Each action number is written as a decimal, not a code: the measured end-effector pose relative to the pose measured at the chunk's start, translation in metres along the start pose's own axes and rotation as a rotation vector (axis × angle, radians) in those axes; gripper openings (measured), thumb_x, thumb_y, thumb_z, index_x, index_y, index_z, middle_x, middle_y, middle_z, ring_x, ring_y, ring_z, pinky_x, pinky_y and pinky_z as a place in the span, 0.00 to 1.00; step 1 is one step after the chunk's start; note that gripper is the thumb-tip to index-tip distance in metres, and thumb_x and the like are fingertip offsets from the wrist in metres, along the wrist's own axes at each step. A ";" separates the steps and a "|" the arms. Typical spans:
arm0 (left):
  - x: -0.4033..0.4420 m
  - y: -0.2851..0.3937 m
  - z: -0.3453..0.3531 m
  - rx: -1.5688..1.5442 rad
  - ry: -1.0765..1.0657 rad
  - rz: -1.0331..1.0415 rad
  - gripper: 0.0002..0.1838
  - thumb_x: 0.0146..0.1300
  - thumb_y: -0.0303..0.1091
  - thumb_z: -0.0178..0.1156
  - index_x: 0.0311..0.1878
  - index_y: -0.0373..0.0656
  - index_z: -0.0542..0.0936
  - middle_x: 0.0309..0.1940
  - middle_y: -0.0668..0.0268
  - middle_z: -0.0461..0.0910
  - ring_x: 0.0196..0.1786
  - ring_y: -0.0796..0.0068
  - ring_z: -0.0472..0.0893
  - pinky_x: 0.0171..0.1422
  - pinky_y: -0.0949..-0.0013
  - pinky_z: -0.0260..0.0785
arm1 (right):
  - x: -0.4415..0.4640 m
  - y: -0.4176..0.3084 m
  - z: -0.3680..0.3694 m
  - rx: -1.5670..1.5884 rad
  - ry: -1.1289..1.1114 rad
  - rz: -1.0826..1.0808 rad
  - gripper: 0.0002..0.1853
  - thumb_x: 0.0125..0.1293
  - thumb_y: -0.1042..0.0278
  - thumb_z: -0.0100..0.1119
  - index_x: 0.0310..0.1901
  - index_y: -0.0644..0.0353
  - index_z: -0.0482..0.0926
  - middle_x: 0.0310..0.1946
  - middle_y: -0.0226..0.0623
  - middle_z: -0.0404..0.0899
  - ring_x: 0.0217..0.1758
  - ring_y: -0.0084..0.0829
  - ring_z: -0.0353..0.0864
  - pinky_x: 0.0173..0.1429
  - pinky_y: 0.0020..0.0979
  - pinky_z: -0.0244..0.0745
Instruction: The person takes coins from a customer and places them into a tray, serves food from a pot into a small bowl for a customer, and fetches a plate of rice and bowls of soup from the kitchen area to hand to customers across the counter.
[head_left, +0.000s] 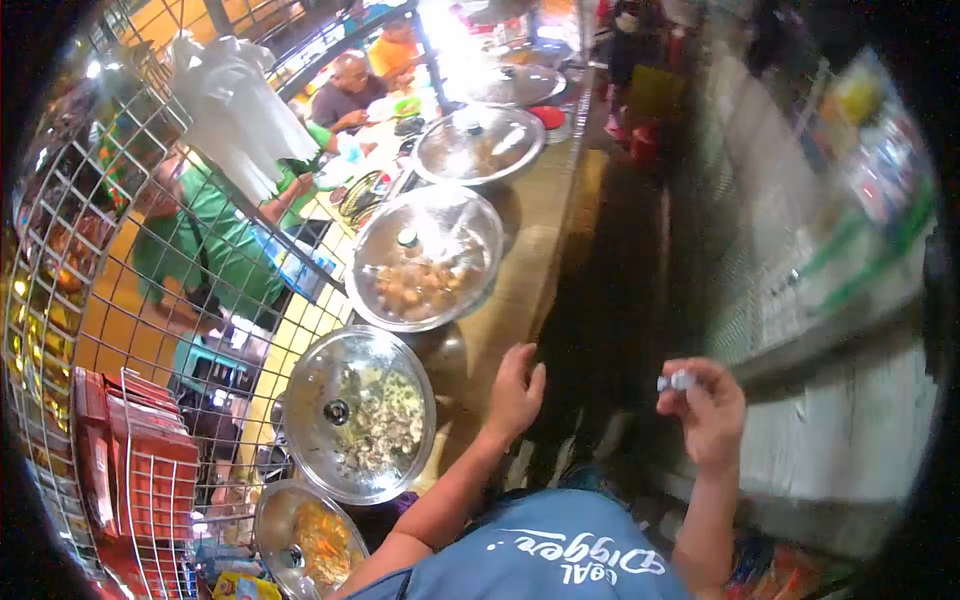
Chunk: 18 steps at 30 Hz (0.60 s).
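My left hand (pixel 517 393) is raised over the edge of the wooden counter (pixel 478 352), its fingers extended with a gap at the thumb and nothing visible in it. My right hand (pixel 708 410) is closed around a small whitish object (pixel 677 381), too small and blurred to name, held between thumb and fingers. Left of my left hand, a pan of pale chopped food (pixel 380 420) lies under a clear lid with a dark knob. Beyond it, another clear lid (pixel 425 257) covers brown chunks of food.
More lidded dishes (pixel 478 144) line the counter's far end. An orange dish (pixel 325 540) is at the lower left. A wire grid (pixel 200 270) borders the left side, with white bags (pixel 235 110) hanging from it. People (pixel 350 92) are beyond the counter. Shelving (pixel 840 340) stands right.
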<state>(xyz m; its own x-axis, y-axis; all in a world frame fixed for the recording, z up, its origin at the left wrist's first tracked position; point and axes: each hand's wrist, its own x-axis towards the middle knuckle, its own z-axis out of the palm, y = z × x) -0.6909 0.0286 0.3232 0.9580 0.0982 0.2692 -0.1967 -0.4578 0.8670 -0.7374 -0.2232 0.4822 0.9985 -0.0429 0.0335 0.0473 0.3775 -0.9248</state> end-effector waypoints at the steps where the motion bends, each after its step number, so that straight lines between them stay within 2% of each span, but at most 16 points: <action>1: 0.001 -0.008 -0.003 0.088 -0.014 0.031 0.19 0.64 0.30 0.58 0.57 0.36 0.72 0.55 0.50 0.73 0.60 0.54 0.73 0.65 0.61 0.64 | 0.035 0.005 0.007 -0.029 -0.038 -0.025 0.10 0.69 0.79 0.49 0.50 0.63 0.73 0.47 0.50 0.80 0.37 0.32 0.83 0.40 0.32 0.83; 2: 0.005 -0.001 -0.007 0.082 -0.004 0.023 0.19 0.64 0.30 0.58 0.57 0.36 0.73 0.53 0.48 0.74 0.58 0.50 0.74 0.65 0.60 0.65 | 0.070 0.011 0.015 0.033 -0.073 -0.043 0.09 0.69 0.78 0.50 0.49 0.62 0.71 0.47 0.50 0.80 0.37 0.31 0.83 0.41 0.32 0.83; 5: 0.009 -0.016 -0.008 0.147 0.029 -0.070 0.17 0.64 0.30 0.58 0.55 0.36 0.75 0.51 0.46 0.76 0.56 0.47 0.76 0.60 0.58 0.70 | 0.172 0.024 0.039 0.126 -0.133 -0.025 0.08 0.69 0.78 0.51 0.48 0.59 0.68 0.47 0.50 0.81 0.36 0.31 0.83 0.40 0.31 0.82; 7: 0.012 -0.028 -0.006 0.157 0.106 -0.089 0.18 0.64 0.30 0.58 0.56 0.36 0.75 0.50 0.47 0.77 0.55 0.49 0.77 0.59 0.58 0.70 | 0.246 0.040 0.051 0.185 -0.335 -0.030 0.07 0.69 0.77 0.52 0.47 0.59 0.69 0.47 0.50 0.81 0.35 0.30 0.82 0.39 0.32 0.81; 11: 0.022 -0.022 0.006 0.012 0.364 -0.568 0.18 0.66 0.30 0.57 0.58 0.36 0.74 0.40 0.54 0.80 0.40 0.66 0.81 0.46 0.65 0.74 | 0.384 0.047 0.120 0.296 -0.513 0.003 0.07 0.70 0.75 0.53 0.47 0.59 0.69 0.45 0.48 0.81 0.35 0.31 0.83 0.39 0.32 0.81; 13: 0.026 -0.025 0.024 0.186 0.557 -0.561 0.19 0.67 0.30 0.57 0.59 0.36 0.73 0.34 0.58 0.80 0.33 0.73 0.78 0.39 0.69 0.73 | 0.442 0.050 0.168 0.227 -0.604 0.012 0.08 0.70 0.74 0.54 0.47 0.60 0.69 0.43 0.45 0.81 0.36 0.31 0.83 0.39 0.32 0.81; 14: 0.026 -0.040 0.038 0.168 0.693 -0.448 0.20 0.67 0.31 0.57 0.60 0.36 0.72 0.33 0.60 0.79 0.32 0.76 0.77 0.37 0.69 0.72 | 0.464 0.050 0.195 0.181 -0.615 0.008 0.08 0.69 0.73 0.55 0.48 0.60 0.69 0.43 0.43 0.80 0.37 0.32 0.83 0.39 0.32 0.81; 15: 0.033 -0.027 0.037 0.189 0.682 -0.588 0.20 0.68 0.31 0.57 0.61 0.36 0.71 0.34 0.62 0.79 0.33 0.77 0.76 0.38 0.69 0.71 | 0.483 0.051 0.224 0.137 -0.628 -0.002 0.09 0.69 0.72 0.56 0.48 0.60 0.70 0.42 0.42 0.80 0.37 0.32 0.83 0.38 0.32 0.81; 17: 0.044 -0.024 0.048 0.041 0.868 -0.585 0.19 0.69 0.30 0.56 0.61 0.35 0.71 0.31 0.64 0.78 0.31 0.77 0.75 0.36 0.70 0.71 | 0.525 0.059 0.278 0.147 -0.747 0.142 0.10 0.69 0.71 0.57 0.49 0.61 0.70 0.42 0.40 0.80 0.37 0.31 0.83 0.38 0.31 0.81; 18: 0.040 -0.047 0.061 -0.032 1.009 -0.480 0.21 0.66 0.33 0.58 0.61 0.36 0.72 0.26 0.65 0.77 0.27 0.75 0.75 0.34 0.69 0.71 | 0.545 0.071 0.303 0.176 -0.827 0.124 0.12 0.68 0.70 0.58 0.49 0.62 0.70 0.40 0.39 0.80 0.37 0.30 0.83 0.37 0.29 0.80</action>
<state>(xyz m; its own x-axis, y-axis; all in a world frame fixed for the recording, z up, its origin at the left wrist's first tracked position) -0.6305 0.0005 0.2680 0.3308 0.9375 0.1081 0.1293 -0.1585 0.9788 -0.1812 0.0601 0.5494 0.6918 0.6716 0.2655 -0.1281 0.4759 -0.8701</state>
